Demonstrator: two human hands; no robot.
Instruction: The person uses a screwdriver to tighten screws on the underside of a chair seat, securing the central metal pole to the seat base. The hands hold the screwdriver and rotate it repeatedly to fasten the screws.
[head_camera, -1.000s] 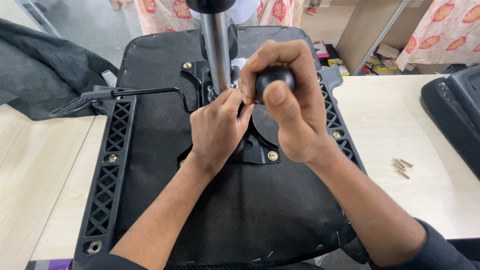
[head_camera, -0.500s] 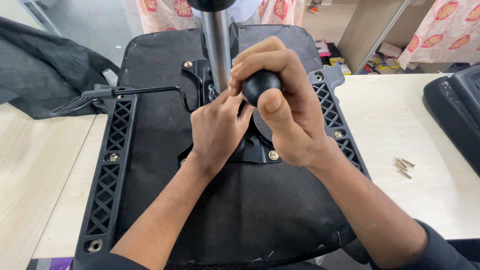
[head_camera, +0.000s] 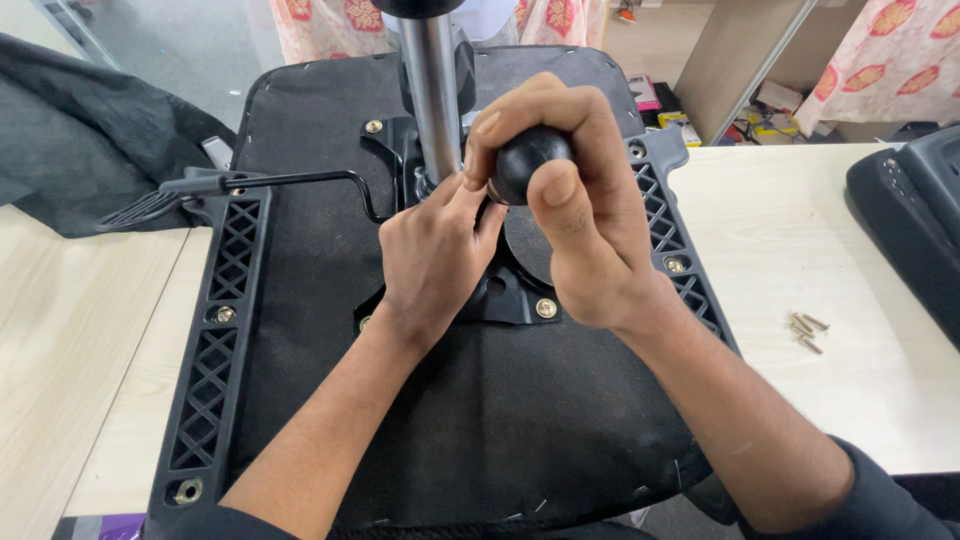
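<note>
An upside-down office chair seat (head_camera: 310, 240) lies on a light wood table, its black fabric underside and metal mechanism plate (head_camera: 520, 295) facing up. A chrome gas cylinder (head_camera: 436, 100) rises from the plate. My right hand (head_camera: 570, 210) is closed around a round black tool handle (head_camera: 525, 160) held over the plate beside the cylinder. My left hand (head_camera: 435, 255) rests on the plate, with its fingertips pinched at the tool's shaft just below the handle. The tool's tip is hidden by my fingers.
Black lattice armrest brackets (head_camera: 215, 350) run along both seat edges. A black adjustment lever (head_camera: 220, 190) sticks out to the left. Several loose screws (head_camera: 806, 330) lie on the table (head_camera: 800, 260) to the right. A black chair part (head_camera: 915, 220) sits at far right, dark fabric (head_camera: 80, 130) at far left.
My right hand has shifted slightly left and turned on the handle. My left hand stays at the shaft.
</note>
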